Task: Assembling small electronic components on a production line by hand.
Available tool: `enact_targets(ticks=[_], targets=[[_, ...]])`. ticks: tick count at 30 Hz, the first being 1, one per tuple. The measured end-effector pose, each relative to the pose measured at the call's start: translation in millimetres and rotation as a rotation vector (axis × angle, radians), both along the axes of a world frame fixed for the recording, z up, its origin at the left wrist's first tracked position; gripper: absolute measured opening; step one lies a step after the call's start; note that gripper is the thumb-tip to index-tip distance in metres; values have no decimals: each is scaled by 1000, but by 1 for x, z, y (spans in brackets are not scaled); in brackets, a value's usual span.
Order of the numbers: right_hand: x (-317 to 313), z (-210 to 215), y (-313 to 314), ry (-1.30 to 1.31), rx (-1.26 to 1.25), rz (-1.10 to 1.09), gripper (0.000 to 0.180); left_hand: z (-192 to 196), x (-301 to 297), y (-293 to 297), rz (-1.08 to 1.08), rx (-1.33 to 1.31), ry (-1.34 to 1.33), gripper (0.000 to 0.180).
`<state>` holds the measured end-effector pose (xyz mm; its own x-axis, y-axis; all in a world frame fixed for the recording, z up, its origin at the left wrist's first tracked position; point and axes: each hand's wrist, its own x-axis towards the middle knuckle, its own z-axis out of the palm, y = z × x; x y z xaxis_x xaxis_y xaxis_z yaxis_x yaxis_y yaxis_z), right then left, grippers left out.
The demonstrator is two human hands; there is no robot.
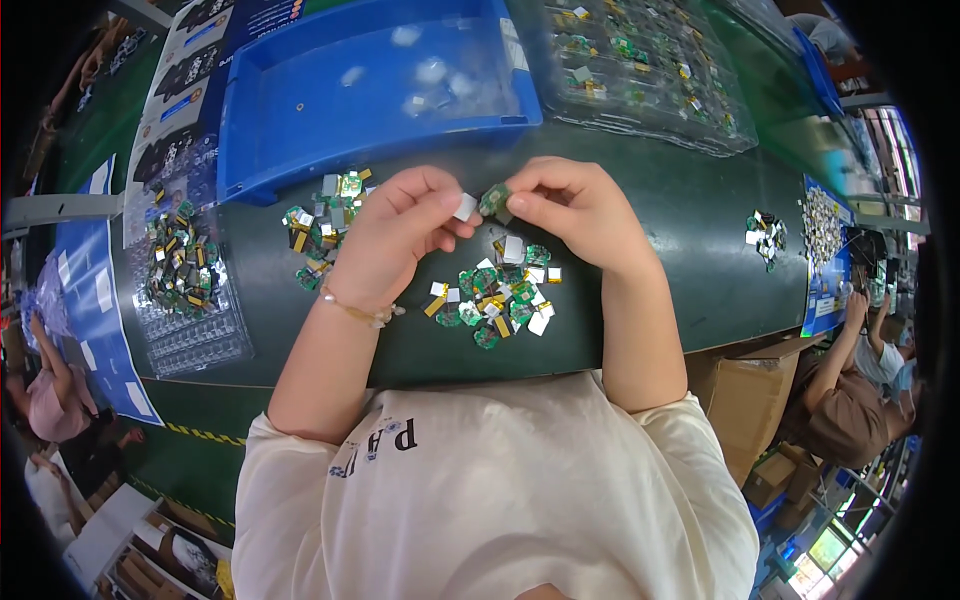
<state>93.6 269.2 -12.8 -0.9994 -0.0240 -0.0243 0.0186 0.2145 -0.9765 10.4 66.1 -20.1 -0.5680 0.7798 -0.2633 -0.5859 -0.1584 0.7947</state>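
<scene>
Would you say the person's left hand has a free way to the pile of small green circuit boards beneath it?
Probably yes: the left hand pinches a small white piece, but nothing lies between it and the pile.

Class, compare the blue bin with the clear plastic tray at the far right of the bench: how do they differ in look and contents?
The blue bin is opaque with plain walls; the clear plastic tray is see-through and moulded into pockets. The blue bin holds only a few white scraps; the clear plastic tray holds many small green and yellow parts. Both lie on the dark green bench, beyond the left hand and right hand.
</scene>
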Motion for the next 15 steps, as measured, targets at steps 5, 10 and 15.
enact_targets(ticks=[5, 10, 15], targets=[[-2, 0, -15, -122, -353, -128, 13, 3, 9, 7, 63, -104, 194, 12], [2, 9, -11, -188, -149, -53, 10, 1, 9, 5, 37, -55, 210, 19], [1, 3, -7, -41, -134, 40, 10, -2, 8, 3, -40, -40, 62, 23]])
